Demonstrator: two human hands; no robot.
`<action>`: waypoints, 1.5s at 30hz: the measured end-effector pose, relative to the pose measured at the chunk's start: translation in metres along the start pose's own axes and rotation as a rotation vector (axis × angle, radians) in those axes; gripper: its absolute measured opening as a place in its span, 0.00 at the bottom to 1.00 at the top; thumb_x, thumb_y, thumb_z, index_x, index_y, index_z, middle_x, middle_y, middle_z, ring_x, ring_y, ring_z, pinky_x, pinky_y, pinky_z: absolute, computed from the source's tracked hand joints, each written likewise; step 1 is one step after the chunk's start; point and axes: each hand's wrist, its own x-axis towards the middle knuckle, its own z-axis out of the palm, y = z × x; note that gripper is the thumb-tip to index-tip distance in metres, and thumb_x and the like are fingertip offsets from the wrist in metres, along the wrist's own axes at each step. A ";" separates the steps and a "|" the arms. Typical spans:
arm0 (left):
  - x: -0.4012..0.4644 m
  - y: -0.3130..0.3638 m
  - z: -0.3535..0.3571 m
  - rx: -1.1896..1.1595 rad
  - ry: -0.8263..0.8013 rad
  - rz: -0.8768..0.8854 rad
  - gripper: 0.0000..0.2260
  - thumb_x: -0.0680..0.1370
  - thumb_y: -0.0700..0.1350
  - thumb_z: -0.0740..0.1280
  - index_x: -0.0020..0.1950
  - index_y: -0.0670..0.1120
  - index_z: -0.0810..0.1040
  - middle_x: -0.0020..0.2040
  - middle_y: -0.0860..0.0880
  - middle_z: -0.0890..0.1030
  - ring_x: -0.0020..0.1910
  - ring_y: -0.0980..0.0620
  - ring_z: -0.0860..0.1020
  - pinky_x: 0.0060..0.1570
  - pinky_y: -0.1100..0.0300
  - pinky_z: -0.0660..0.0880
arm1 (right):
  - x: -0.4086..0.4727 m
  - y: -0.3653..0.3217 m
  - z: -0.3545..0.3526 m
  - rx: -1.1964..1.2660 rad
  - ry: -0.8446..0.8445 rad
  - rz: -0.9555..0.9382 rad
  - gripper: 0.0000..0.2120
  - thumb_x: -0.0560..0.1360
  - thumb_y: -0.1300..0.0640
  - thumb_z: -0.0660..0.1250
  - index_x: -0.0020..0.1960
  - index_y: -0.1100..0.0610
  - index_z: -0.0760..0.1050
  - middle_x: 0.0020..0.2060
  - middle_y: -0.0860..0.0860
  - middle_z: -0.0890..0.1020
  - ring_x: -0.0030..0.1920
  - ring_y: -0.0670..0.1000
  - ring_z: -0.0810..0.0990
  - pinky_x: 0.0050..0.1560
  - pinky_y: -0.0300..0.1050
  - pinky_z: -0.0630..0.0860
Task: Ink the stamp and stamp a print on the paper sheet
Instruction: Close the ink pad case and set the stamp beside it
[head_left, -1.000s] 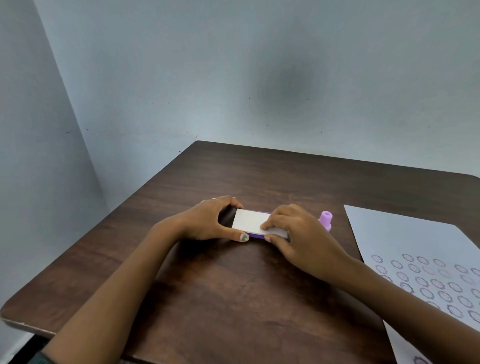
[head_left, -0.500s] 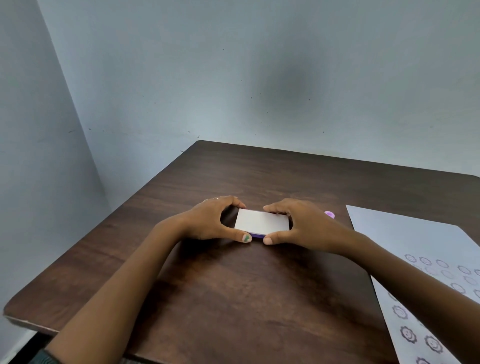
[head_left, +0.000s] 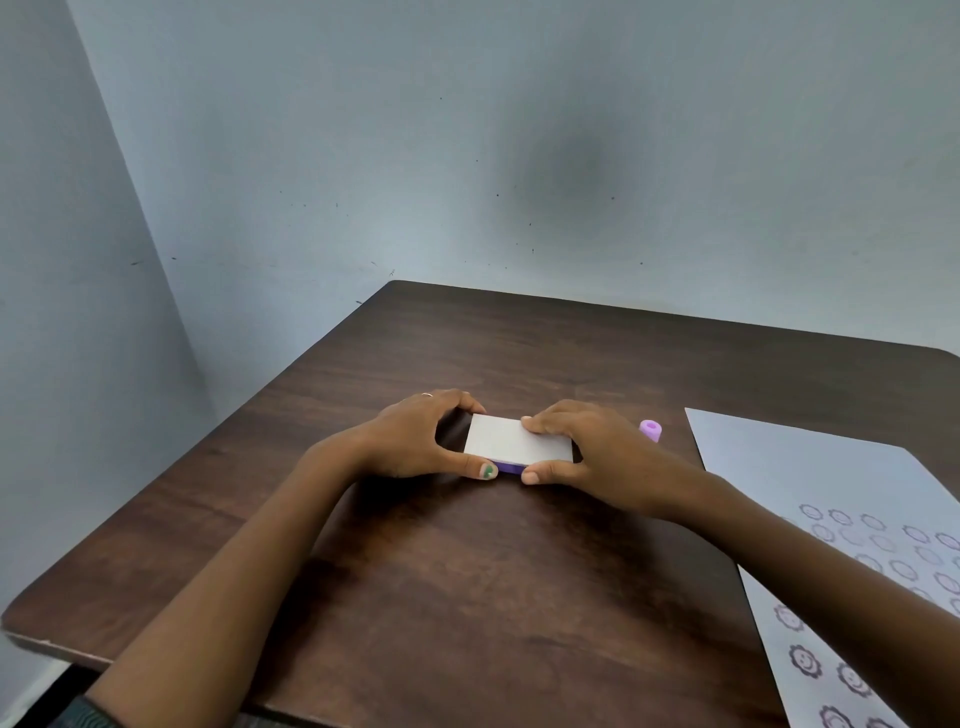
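Observation:
A flat ink pad case (head_left: 517, 440) with a white lid and a purple base lies in the middle of the dark wooden table (head_left: 467, 597). My left hand (head_left: 421, 441) grips its left end between thumb and fingers. My right hand (head_left: 587, 452) grips its right end the same way. The small purple stamp (head_left: 650, 430) stands on the table just behind my right hand, partly hidden by it. The white paper sheet (head_left: 810, 467), with several rows of round purple prints, lies at the right.
Pale blue walls meet in a corner behind and to the left of the table. The table's front-left edge (head_left: 47, 642) is chipped and close to my left forearm. The paper runs off the right and bottom of the view.
My right hand moved from lying on top of the lid to gripping the case's right end. The left hand kept its hold. The case stayed in place with its lid down.

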 end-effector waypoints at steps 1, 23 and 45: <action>0.000 0.000 0.000 -0.004 -0.002 -0.001 0.29 0.67 0.62 0.72 0.64 0.57 0.68 0.57 0.59 0.70 0.58 0.56 0.68 0.60 0.57 0.67 | 0.000 0.000 0.000 0.008 0.010 0.008 0.30 0.69 0.41 0.67 0.67 0.53 0.67 0.64 0.50 0.74 0.62 0.49 0.70 0.60 0.40 0.65; 0.000 0.011 0.014 0.006 -0.039 0.077 0.33 0.73 0.59 0.67 0.74 0.55 0.59 0.75 0.56 0.61 0.72 0.59 0.59 0.69 0.62 0.54 | -0.016 -0.017 0.013 -0.164 0.027 0.024 0.25 0.78 0.48 0.55 0.72 0.55 0.56 0.74 0.53 0.61 0.73 0.51 0.58 0.72 0.47 0.55; 0.000 0.033 0.044 0.451 0.124 0.233 0.27 0.80 0.53 0.51 0.77 0.49 0.45 0.78 0.51 0.48 0.75 0.57 0.40 0.69 0.56 0.28 | -0.029 -0.018 0.019 -0.174 0.278 0.056 0.21 0.78 0.51 0.58 0.69 0.55 0.64 0.70 0.52 0.68 0.71 0.50 0.63 0.67 0.42 0.45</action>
